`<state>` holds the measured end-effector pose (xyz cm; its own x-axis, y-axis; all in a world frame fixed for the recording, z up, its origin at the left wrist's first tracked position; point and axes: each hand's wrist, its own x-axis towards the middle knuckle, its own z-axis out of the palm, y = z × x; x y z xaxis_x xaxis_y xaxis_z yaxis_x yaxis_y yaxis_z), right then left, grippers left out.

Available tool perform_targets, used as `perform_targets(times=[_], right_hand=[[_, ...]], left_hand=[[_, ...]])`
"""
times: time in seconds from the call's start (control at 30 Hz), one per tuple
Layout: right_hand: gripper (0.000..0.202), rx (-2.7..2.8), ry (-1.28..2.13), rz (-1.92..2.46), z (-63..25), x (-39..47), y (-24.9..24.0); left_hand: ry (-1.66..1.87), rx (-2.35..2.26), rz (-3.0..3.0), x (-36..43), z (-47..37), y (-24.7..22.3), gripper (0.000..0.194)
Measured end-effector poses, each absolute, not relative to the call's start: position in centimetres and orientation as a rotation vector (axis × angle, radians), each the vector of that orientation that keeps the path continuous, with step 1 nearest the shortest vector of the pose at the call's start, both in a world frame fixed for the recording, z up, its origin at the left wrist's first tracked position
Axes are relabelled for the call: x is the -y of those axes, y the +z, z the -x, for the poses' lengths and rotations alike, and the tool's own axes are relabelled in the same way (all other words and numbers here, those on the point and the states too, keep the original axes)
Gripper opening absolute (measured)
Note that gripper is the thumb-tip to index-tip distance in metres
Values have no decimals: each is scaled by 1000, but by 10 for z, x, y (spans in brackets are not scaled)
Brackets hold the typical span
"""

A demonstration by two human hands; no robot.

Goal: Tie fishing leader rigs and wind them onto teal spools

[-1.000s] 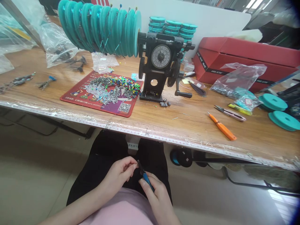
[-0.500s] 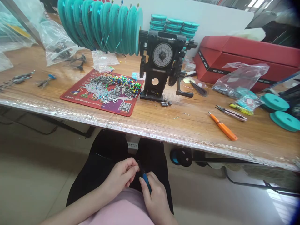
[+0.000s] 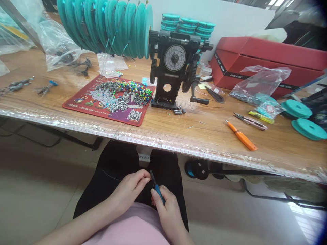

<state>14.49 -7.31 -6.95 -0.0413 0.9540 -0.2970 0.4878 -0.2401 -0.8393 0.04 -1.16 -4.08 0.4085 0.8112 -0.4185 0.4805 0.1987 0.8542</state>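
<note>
Over my lap, my left hand [image 3: 135,183] is closed in a pinch, thumb against forefinger; whatever sits between the fingertips is too small to make out. A thin pale line curves across the black trousers beside that hand. My right hand [image 3: 166,206] is wrapped round the blue handle of a pair of pliers [image 3: 158,192]. The dark jaws of the pliers point up and left, close beside my left fingertips. Whether the jaws grip anything cannot be seen.
Beyond the table edge [image 3: 158,144], a red mat [image 3: 102,110] bears beads and small metal swivels. Behind stands a black winding machine [image 3: 166,73] with turquoise spools [image 3: 138,30]. Rightward lie an orange-handled tool [image 3: 241,136], snips [image 3: 251,121], plastic bags and a red box [image 3: 255,64].
The pliers' jaws now show more fully, and a small gap has opened between them and my left fingertips. The view has shifted slightly. Both hands stay over the lap.
</note>
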Motion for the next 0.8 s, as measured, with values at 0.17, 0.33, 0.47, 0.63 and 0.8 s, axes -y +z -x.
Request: perform_targets(times=[0.17,0.33,0.47,0.63,0.8], right_hand=[[31,1685,1083,1830,-143,74,-72],[28,1778,967,1865,-142,77,-75],[27,1819,906,1830,-140,80,-80],[34,1545,1169,1779,-137,81,-81],[37,1361,1336,1779,-138,77,-76]], left_hand=[[349,-1279,-1435,13,-1,-48,21],[392,-1291,-1379,16,-2,-56,20],[460,-1301,-1308,20,-5,-60,17],[482,-1333,-1343,20,-9,-62,18],[418,-1292,-1406,16,-8,-51,22]])
